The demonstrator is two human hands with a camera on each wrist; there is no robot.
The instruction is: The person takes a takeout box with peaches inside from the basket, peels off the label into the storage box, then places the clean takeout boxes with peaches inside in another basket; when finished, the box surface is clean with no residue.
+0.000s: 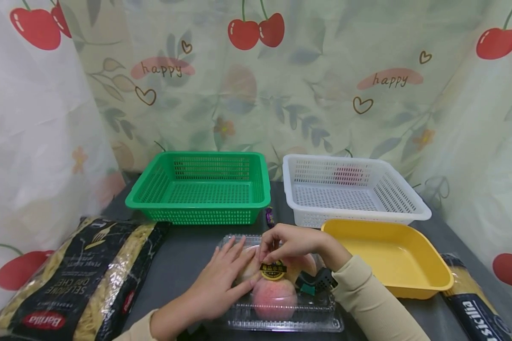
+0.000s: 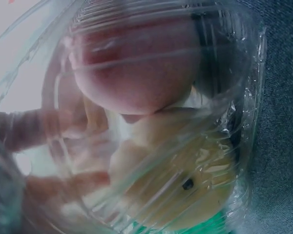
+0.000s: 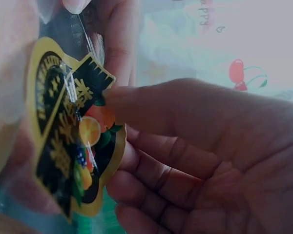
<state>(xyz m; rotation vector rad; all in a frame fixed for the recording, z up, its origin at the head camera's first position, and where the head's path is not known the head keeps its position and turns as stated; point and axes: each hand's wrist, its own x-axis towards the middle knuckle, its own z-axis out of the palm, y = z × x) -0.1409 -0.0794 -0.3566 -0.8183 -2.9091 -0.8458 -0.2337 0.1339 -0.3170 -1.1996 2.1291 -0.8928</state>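
A clear plastic clamshell box (image 1: 283, 324) lies on the table with fruit inside, among it a pink peach (image 1: 275, 300). My left hand (image 1: 219, 282) rests on the lid's left side, fingers spread and straight. Above the lid's middle, my right hand (image 1: 297, 242) pinches the edge of a black and gold sticker (image 3: 58, 146) between thumb and fingers. The sticker has fruit pictures on it; whether it is partly lifted I cannot tell. Through the plastic, the left wrist view shows a yellowish fruit (image 2: 185, 170) with a dark spot beside the reddish peach (image 2: 136, 73).
Behind the box stand a green basket (image 1: 196, 203) and a white basket (image 1: 358, 210), with a small purple wrapped candy (image 1: 269, 217) near the gap. A yellow tray (image 1: 409, 284) is at right, beside a pasta pack (image 1: 478, 303). A large black pasta bag (image 1: 72, 279) lies left.
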